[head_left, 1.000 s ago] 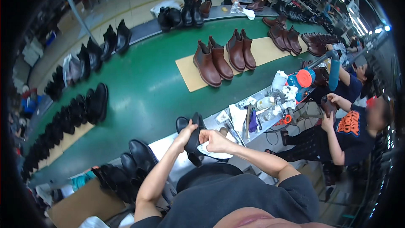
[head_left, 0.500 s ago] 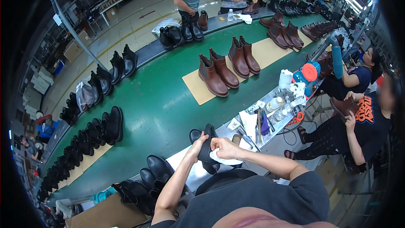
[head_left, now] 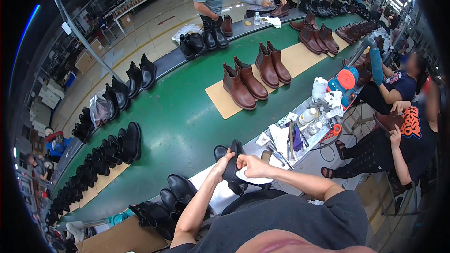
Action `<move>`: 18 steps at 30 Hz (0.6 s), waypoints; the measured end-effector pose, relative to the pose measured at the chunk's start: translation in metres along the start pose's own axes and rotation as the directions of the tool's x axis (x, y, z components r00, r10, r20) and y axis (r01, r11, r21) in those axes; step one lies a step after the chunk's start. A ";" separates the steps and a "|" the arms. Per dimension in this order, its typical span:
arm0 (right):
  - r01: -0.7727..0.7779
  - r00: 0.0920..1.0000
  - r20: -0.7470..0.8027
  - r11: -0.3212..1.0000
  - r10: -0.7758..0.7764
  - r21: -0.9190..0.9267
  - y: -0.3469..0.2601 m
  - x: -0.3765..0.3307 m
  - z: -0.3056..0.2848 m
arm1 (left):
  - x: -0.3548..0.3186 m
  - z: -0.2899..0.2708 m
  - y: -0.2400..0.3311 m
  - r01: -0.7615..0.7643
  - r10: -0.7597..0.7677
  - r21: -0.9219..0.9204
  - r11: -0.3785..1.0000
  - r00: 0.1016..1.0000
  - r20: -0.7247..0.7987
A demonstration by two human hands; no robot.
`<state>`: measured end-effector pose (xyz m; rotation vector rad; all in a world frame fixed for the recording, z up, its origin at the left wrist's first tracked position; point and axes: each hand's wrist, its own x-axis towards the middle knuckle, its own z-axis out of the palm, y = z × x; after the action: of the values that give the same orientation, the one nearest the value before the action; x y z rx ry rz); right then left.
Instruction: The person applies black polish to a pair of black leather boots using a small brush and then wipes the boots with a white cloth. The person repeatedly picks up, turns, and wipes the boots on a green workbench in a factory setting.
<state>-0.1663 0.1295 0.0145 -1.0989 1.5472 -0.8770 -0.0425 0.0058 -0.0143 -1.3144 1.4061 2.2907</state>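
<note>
A black boot (head_left: 230, 172) is tilted in front of my body at the near edge of the green conveyor belt. My left hand (head_left: 222, 167) grips it along its left side. Bunched in my closed right hand (head_left: 253, 165) is a white cloth (head_left: 256, 180), pressed against the boot's right side. Just beyond my left hand shows part of another black shoe (head_left: 219, 151). Several black boots (head_left: 181, 187) stand to the left of my left forearm.
Brown boots (head_left: 240, 88) stand on tan card (head_left: 220, 102) across the green belt (head_left: 173, 117). Black boots (head_left: 129, 143) line its left. A metal side bench holds bottles (head_left: 308, 115), tools and a purple cloth (head_left: 297, 139). Co-workers stand at right, one holding a brown boot (head_left: 388, 121).
The whole view has shifted slightly right and down. My hands keep their hold on the boot and the cloth, with only a small shift of the right hand.
</note>
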 end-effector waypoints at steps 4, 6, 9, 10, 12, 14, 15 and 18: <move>0.011 1.000 -0.026 0.999 -0.012 -0.036 0.000 0.003 -0.002 | 0.003 0.000 -0.003 -0.010 0.010 -0.035 0.999 1.000 0.006; 0.004 1.000 -0.013 0.999 -0.003 0.044 0.002 0.005 -0.005 | 0.003 0.000 -0.001 -0.001 0.002 -0.033 0.999 1.000 0.019; -0.011 1.000 0.014 1.000 0.011 0.002 -0.001 0.002 -0.002 | 0.006 0.000 -0.004 -0.010 0.011 -0.041 0.999 1.000 0.014; -0.019 1.000 0.008 1.000 0.019 -0.015 -0.002 0.002 -0.001 | 0.006 0.000 -0.005 -0.016 0.016 -0.047 0.999 1.000 0.006; -0.041 0.999 -0.005 0.998 0.041 -0.048 -0.003 0.002 0.000 | 0.003 0.001 -0.004 -0.008 0.008 -0.038 0.999 1.000 0.004; -0.027 0.999 -0.042 0.996 0.031 0.090 0.005 0.005 -0.003 | 0.004 0.001 -0.002 -0.009 0.009 -0.036 0.999 1.000 0.004; -0.014 1.000 -0.018 0.990 0.016 0.143 0.006 0.005 -0.005 | 0.007 0.001 -0.004 -0.014 0.014 -0.043 0.999 1.000 0.002; 0.003 1.000 0.003 1.000 -0.004 0.031 -0.003 -0.002 -0.002 | 0.013 -0.003 -0.013 -0.044 0.044 -0.018 0.999 0.999 -0.008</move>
<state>-0.1675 0.1303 0.0178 -1.0808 1.5247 -0.8982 -0.0419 0.0071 -0.0325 -1.3112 1.4339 2.3339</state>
